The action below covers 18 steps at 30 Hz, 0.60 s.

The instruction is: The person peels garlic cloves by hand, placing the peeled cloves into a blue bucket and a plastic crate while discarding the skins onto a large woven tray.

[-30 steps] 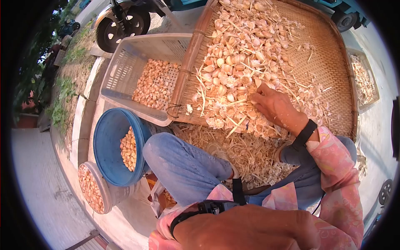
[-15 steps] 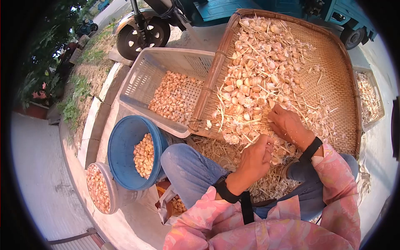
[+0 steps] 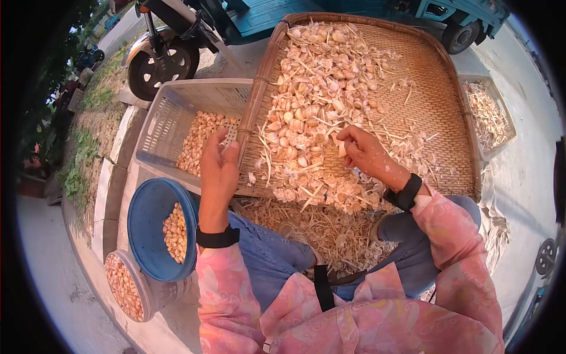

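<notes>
My left hand [image 3: 218, 174] is raised over the near right corner of the grey plastic crate [image 3: 168, 127], thumb and fingers apart, with nothing seen between them. Peeled-looking garlic cloves [image 3: 197, 138] lie in the crate below it. Above the large woven tray [image 3: 421, 76], my right hand [image 3: 370, 156] pinches a pale garlic clove [image 3: 342, 148] at its fingertips. Garlic cloves with loose skins and dry stalks [image 3: 306, 112] cover the tray's left and middle parts.
Left of my knees are a blue bucket [image 3: 138, 227] and a white bucket [image 3: 147, 292], both holding cloves. Skins and stalks [image 3: 336, 227] litter the ground between my legs. Another crate [image 3: 512, 127] stands to the tray's right. A blue three-wheeled vehicle [image 3: 259, 23] is behind.
My left hand has moved left from the tray's near edge to the crate and opened. My right hand is now raised with a clove at its fingertips. The view has shifted right.
</notes>
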{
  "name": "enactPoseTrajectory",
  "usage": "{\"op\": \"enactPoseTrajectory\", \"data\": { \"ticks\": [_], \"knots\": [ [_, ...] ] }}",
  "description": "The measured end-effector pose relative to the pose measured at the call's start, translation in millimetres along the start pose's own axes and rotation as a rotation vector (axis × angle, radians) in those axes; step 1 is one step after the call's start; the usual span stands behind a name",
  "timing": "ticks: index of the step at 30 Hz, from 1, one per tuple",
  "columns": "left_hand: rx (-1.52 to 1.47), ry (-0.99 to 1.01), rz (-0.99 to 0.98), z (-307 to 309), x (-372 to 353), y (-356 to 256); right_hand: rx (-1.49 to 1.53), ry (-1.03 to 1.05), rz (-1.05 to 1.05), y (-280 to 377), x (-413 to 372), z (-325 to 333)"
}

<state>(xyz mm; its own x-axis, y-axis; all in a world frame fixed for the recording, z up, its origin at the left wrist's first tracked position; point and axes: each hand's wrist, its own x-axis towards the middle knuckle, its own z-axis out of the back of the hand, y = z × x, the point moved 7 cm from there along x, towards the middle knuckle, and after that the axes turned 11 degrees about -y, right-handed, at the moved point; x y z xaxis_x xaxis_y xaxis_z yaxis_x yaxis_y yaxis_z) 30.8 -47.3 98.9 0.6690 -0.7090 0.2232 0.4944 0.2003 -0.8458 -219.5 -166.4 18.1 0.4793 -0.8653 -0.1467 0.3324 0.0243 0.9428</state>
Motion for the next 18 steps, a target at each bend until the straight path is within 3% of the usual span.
{"op": "enactPoseTrajectory", "data": {
  "ticks": [1, 3, 6, 10, 13, 15, 18],
  "knots": [
    [0.275, -0.088, -0.371, 12.0, 15.3, 17.6, 0.225, 0.056, -0.079, 5.5, 3.1, -1.8],
    [0.287, -0.024, -0.299, 18.2, 17.8, 11.9, 0.465, 0.059, -0.166, 24.3, 2.2, 4.8],
    [-0.211, 0.222, 0.114, -15.1, -13.0, -9.7, 0.698, 0.131, -0.210, 37.8, -0.4, -3.3],
    [-0.231, 0.314, 0.107, -59.6, -36.9, -14.0, 0.884, 0.280, -0.190, 85.8, -31.4, -15.6],
    [-0.176, 0.263, 0.035, -75.4, -30.2, -3.3, 0.970, 0.621, -0.130, 170.5, -103.8, -19.8],
    [-0.122, 0.257, 0.002, -84.6, -25.6, -1.3, 1.177, 0.639, 0.101, 192.2, -137.5, -20.1],
    [-0.070, 0.275, -0.059, -105.5, -19.2, -8.5, 1.400, 0.664, 0.053, 206.3, -155.0, -5.4]
  ]
}}
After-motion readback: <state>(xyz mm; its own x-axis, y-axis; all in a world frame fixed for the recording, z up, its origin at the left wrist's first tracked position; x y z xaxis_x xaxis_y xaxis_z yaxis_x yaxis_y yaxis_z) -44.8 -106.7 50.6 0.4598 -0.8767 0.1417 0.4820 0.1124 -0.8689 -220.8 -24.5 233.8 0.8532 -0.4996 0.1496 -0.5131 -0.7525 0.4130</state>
